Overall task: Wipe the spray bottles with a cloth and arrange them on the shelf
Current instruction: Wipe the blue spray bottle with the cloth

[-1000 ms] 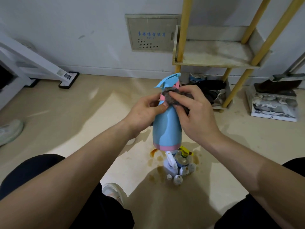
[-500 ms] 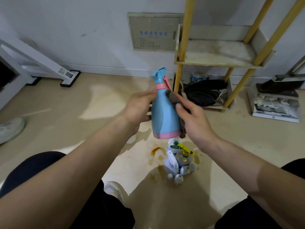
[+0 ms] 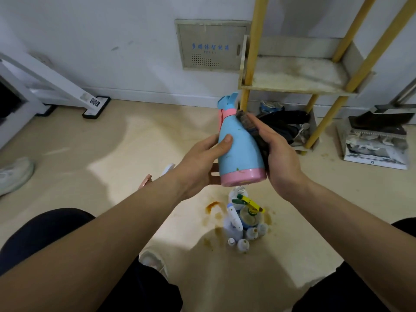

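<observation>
A light blue spray bottle with a pink base and pink collar is held in mid-air, tilted with its nozzle away from me. My left hand grips its lower body, thumb across the front. My right hand presses a dark grey cloth against the bottle's right side, fingers wrapped over the cloth. On the floor below stands a cluster of several other spray bottles, one with a yellow and green trigger. The yellow-framed shelf stands against the wall behind, its middle board bare and stained.
Orange-brown stains mark the floor beside the bottle cluster. Dark items lie on the shelf's bottom tier. A dustpan on a box sits to the right, a white frame foot to the left, a shoe at far left.
The bottle has tilted and turned, its nozzle now pointing away. My right hand slid the cloth from the neck down the bottle's right side. My left hand shifted lower on the body.
</observation>
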A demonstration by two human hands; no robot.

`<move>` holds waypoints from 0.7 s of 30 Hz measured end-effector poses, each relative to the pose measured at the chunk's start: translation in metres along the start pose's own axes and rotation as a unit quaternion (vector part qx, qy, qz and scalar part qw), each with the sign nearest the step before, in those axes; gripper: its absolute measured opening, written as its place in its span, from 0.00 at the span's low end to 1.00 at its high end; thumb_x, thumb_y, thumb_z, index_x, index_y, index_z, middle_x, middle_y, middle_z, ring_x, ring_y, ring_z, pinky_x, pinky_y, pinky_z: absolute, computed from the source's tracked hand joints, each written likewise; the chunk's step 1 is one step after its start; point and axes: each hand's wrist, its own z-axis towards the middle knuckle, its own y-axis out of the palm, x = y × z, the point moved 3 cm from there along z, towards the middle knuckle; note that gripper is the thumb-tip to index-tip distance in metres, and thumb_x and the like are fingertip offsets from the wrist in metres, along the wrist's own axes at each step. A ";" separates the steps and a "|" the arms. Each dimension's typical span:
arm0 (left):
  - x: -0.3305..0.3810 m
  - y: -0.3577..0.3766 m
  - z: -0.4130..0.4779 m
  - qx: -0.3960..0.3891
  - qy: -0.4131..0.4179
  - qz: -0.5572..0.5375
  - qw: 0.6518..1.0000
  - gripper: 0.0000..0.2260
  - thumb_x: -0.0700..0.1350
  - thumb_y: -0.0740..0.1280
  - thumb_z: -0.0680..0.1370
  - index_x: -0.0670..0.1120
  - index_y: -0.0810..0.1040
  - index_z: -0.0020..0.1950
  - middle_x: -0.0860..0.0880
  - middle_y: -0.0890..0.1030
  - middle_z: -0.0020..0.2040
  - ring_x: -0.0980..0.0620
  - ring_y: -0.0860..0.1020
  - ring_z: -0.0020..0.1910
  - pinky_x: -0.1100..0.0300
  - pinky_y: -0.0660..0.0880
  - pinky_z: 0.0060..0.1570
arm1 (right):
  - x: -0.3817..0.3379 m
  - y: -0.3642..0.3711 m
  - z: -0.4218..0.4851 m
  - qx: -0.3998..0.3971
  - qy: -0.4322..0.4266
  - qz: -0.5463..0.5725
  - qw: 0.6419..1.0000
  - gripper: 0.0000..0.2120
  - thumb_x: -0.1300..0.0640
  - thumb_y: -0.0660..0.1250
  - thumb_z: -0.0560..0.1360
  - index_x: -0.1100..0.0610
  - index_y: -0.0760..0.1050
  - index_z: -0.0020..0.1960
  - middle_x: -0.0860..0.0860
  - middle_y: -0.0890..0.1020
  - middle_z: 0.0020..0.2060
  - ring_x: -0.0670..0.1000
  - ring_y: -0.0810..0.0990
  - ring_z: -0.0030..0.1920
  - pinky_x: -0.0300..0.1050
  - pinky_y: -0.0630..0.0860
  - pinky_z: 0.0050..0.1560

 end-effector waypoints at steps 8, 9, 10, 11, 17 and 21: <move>0.013 -0.005 0.002 0.050 0.086 0.087 0.991 0.16 0.48 0.69 0.80 0.55 0.77 0.68 0.48 0.85 0.56 0.48 0.84 0.54 0.47 0.83 0.50 | -0.010 -0.003 -0.001 -0.094 -0.157 -0.310 0.933 0.23 0.59 0.60 0.78 0.48 0.72 0.72 0.43 0.66 0.76 0.40 0.62 0.76 0.51 0.62 0.77; 0.015 -0.007 0.002 0.051 0.088 0.092 0.991 0.16 0.47 0.69 0.80 0.54 0.77 0.68 0.48 0.85 0.56 0.48 0.85 0.54 0.47 0.83 0.50 | -0.009 -0.003 -0.002 -0.101 -0.169 -0.317 0.928 0.23 0.60 0.60 0.78 0.48 0.73 0.72 0.43 0.67 0.76 0.40 0.62 0.76 0.52 0.63 0.77; 0.017 -0.008 0.002 0.048 0.091 0.096 0.990 0.16 0.47 0.69 0.80 0.54 0.77 0.69 0.48 0.85 0.56 0.49 0.84 0.54 0.48 0.83 0.50 | -0.010 -0.002 -0.004 -0.104 -0.182 -0.326 0.922 0.23 0.62 0.60 0.78 0.50 0.73 0.72 0.44 0.67 0.75 0.40 0.62 0.76 0.52 0.63 0.77; 0.018 -0.009 0.001 0.042 0.093 0.100 0.990 0.16 0.47 0.69 0.80 0.54 0.77 0.69 0.48 0.85 0.56 0.49 0.84 0.54 0.48 0.83 0.50 | -0.011 -0.002 -0.004 -0.103 -0.195 -0.340 0.914 0.23 0.62 0.60 0.78 0.50 0.73 0.72 0.45 0.67 0.75 0.41 0.62 0.76 0.52 0.63 0.77; 0.018 -0.002 0.001 0.031 0.103 0.104 0.989 0.18 0.49 0.70 0.79 0.58 0.76 0.70 0.45 0.82 0.61 0.47 0.83 0.58 0.47 0.83 0.53 | -0.009 -0.009 0.008 -0.059 -0.142 -0.296 0.943 0.23 0.60 0.57 0.82 0.47 0.67 0.76 0.45 0.67 0.76 0.42 0.65 0.75 0.52 0.65 0.76; 0.016 -0.006 0.003 0.079 0.103 0.085 0.988 0.15 0.49 0.69 0.81 0.54 0.78 0.67 0.45 0.84 0.57 0.45 0.84 0.55 0.41 0.81 0.52 | -0.004 0.001 -0.002 -0.070 -0.150 -0.322 0.932 0.24 0.65 0.59 0.81 0.48 0.68 0.75 0.45 0.66 0.76 0.38 0.62 0.75 0.36 0.59 0.75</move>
